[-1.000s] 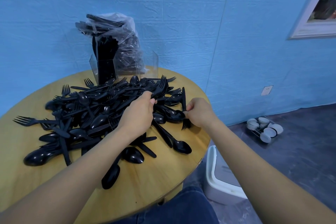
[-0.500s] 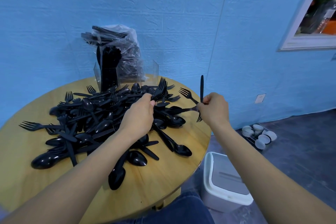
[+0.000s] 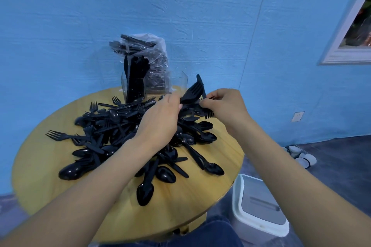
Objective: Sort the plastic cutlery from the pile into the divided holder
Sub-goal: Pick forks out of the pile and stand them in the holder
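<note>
Both hands were busy over the cutlery pile

Left hand [image 3: 158,120] and right hand [image 3: 224,104] pinched forks [image 3: 192,91] just above the pile [image 3: 124,126]; the clear holder [image 3: 154,84] stood right behind the pile, knives upright inside.

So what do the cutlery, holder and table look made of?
Cutlery: black glossy plastic, by the highlights on the spoon bowls. Holder: clear rigid sheet, probably acrylic, since the wall shows through. Table: light wood, or a wood-look top, with visible grain.
</note>
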Demonstrator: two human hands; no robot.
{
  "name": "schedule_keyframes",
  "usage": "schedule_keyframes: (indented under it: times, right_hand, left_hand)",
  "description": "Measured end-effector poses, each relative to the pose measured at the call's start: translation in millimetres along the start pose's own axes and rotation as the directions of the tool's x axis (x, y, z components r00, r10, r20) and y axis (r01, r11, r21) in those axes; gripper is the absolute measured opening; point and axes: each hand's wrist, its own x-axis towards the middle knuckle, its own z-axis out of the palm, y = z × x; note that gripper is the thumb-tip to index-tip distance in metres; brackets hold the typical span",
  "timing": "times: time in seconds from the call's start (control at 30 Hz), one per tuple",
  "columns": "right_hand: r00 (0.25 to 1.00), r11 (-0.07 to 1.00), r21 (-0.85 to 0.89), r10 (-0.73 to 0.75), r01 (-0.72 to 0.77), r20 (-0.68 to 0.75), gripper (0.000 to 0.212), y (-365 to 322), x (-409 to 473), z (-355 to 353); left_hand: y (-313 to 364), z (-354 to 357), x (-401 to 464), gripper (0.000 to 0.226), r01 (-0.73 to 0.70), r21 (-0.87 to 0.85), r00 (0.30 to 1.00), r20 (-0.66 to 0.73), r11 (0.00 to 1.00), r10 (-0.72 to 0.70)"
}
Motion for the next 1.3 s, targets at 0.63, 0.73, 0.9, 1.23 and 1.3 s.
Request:
schedule_keyframes:
  times: [0.63, 0.73, 0.9, 1.23, 1.3]
  right_hand:
    - [0.996, 0.976, 0.2, 0.091, -0.093, 0.018, 0.013, -0.8, 2.2, 31.5]
    - [0.995, 0.984, 0.154, 0.095, -0.088, -0.04, 0.015, -0.8, 2.9, 30.8]
    - [0.987, 0.985, 0.137, 0.121, -0.107, -0.105, 0.019, -2.7, 1.7, 30.5]
    - [0.99, 0.977, 0.178, 0.13, -0.117, -0.059, 0.023, 3.5, 2.5, 17.9]
    - [0.994, 0.986, 0.125, 0.111, -0.108, -0.019, 0.017, 5.3, 1.5, 10.4]
  left_hand:
    - [-18.8, -7.5, -26.5, 0.028, 0.094, -0.174, 0.969, 0.241, 0.98, -0.05]
    - [-17.1, -6.1, -24.1, 0.026, 0.094, -0.135, 0.968, 0.245, 0.986, -0.058]
    - [-5.5, -5.1, -24.7, 0.023, -0.003, 0.001, 0.983, 0.185, 1.0, 0.003]
    - [-21.6, -3.4, -26.4, 0.023, 0.08, 0.046, 0.973, 0.211, 0.996, -0.088]
    - [-26.7, -4.2, -26.6, 0.024, 0.118, 0.014, 0.977, 0.179, 0.993, -0.118]
